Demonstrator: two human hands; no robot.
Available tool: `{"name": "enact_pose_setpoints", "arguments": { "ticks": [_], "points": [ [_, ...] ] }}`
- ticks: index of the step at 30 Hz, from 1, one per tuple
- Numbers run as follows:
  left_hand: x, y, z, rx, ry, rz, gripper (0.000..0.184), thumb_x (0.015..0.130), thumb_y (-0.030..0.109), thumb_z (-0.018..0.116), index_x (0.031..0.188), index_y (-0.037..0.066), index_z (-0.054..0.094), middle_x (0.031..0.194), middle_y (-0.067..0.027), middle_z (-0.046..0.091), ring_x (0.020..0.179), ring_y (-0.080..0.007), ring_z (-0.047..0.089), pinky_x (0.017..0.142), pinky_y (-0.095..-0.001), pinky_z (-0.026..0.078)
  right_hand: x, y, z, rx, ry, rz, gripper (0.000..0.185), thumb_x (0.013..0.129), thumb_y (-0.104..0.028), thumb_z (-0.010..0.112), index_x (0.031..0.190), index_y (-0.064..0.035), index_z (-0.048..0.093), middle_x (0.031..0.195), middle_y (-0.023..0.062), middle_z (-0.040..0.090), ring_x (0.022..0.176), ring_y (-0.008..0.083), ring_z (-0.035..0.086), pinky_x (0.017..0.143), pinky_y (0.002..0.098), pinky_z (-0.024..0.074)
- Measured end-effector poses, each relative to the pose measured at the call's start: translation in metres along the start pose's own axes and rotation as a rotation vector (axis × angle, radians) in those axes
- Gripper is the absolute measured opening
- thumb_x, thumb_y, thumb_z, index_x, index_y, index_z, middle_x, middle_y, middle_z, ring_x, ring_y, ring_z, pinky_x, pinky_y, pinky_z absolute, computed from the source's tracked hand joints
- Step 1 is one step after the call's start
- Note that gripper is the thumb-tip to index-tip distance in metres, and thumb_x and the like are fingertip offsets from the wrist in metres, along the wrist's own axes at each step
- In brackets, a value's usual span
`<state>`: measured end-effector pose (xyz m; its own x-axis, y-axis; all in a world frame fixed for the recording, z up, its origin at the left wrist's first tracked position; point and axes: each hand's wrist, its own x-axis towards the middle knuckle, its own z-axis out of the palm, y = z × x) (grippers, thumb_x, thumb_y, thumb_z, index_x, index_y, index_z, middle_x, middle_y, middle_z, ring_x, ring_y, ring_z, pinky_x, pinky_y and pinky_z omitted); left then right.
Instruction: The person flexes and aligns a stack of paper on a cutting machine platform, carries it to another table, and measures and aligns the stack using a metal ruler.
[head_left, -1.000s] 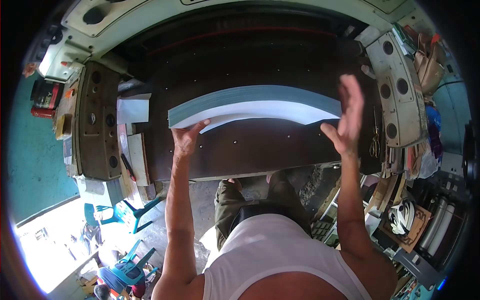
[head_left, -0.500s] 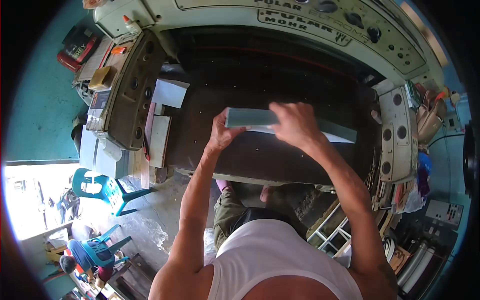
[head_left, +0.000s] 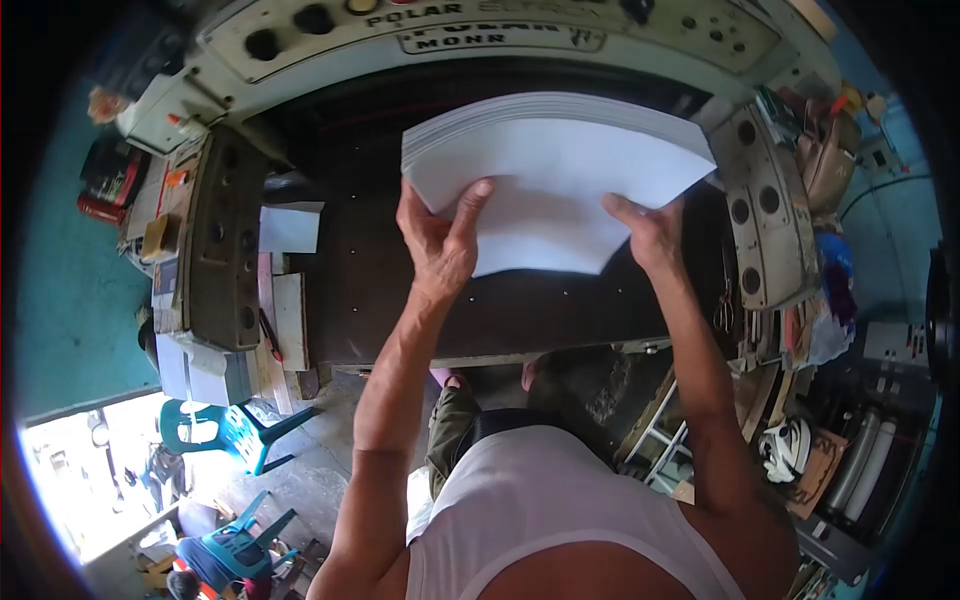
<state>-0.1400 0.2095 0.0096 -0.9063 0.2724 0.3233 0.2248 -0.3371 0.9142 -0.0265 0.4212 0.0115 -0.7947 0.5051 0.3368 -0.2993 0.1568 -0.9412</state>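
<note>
A thick stack of white paper (head_left: 545,175) is held above the dark machine bed (head_left: 520,320), its sheets bowed and its far edge slightly fanned. At the stack's left side, my left hand (head_left: 443,232) grips it, thumb on the top sheet and fingers underneath. My right hand (head_left: 650,228) has hold of the right side in the same way, with its thumb on top and the other fingers mostly hidden.
Metal side blocks with round holes stand left (head_left: 222,240) and right (head_left: 762,205) of the bed. The machine's control panel (head_left: 500,30) spans the back. Scissors (head_left: 724,312) lie at right. A teal chair (head_left: 225,432) and a seated person (head_left: 215,560) are at lower left.
The stack, earlier edge-up and bluish at its side, now shows its broad white face, raised towards me. My right hand has moved from above the stack's middle to its right side.
</note>
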Motion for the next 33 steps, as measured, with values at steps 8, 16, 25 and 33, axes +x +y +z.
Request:
{"name": "enact_pose_setpoints", "arguments": {
  "ticks": [8, 16, 25, 33],
  "points": [
    [-0.004, -0.023, -0.017, 0.225, -0.050, 0.194, 0.026, 0.083, 0.005, 0.079, 0.105, -0.002, 0.067, 0.097, -0.0097, 0.069, 0.091, -0.0173, 0.064, 0.082, -0.0307, 0.051, -0.013, 0.065, -0.003, -0.004, -0.048, -0.043, 0.047, 0.078, -0.009, 0.081, 0.119, -0.0012, 0.061, 0.108, 0.0088, 0.064, 0.100, 0.0189, 0.061, 0.089, 0.0339, 0.0491],
    [0.002, -0.025, -0.015, 0.281, 0.012, 0.204, 0.020, 0.079, 0.008, 0.082, 0.095, 0.002, 0.073, 0.085, -0.0068, 0.072, 0.080, -0.0167, 0.066, 0.077, -0.0319, 0.052, -0.009, 0.055, 0.024, -0.004, 0.014, -0.134, 0.036, 0.073, -0.003, 0.080, 0.106, 0.0031, 0.066, 0.096, 0.0124, 0.070, 0.086, 0.0209, 0.068, 0.080, 0.0322, 0.0544],
    [-0.006, -0.020, -0.018, 0.272, -0.013, 0.151, 0.023, 0.079, 0.009, 0.083, 0.098, 0.001, 0.072, 0.089, -0.0070, 0.071, 0.084, -0.0172, 0.066, 0.080, -0.0315, 0.052, -0.014, 0.053, 0.022, -0.048, -0.019, -0.125, 0.036, 0.073, -0.002, 0.081, 0.105, 0.0033, 0.067, 0.096, 0.0116, 0.070, 0.086, 0.0209, 0.068, 0.079, 0.0319, 0.0548],
    [0.001, 0.021, -0.023, 0.284, -0.097, 0.201, 0.068, 0.070, 0.026, 0.089, 0.126, 0.004, 0.058, 0.127, -0.0151, 0.058, 0.111, -0.0245, 0.058, 0.089, -0.0379, 0.051, -0.017, 0.059, 0.016, -0.075, -0.051, -0.119, 0.037, 0.074, -0.006, 0.084, 0.106, 0.0015, 0.068, 0.096, 0.0116, 0.073, 0.088, 0.0184, 0.070, 0.080, 0.0318, 0.0572]
  ]
}}
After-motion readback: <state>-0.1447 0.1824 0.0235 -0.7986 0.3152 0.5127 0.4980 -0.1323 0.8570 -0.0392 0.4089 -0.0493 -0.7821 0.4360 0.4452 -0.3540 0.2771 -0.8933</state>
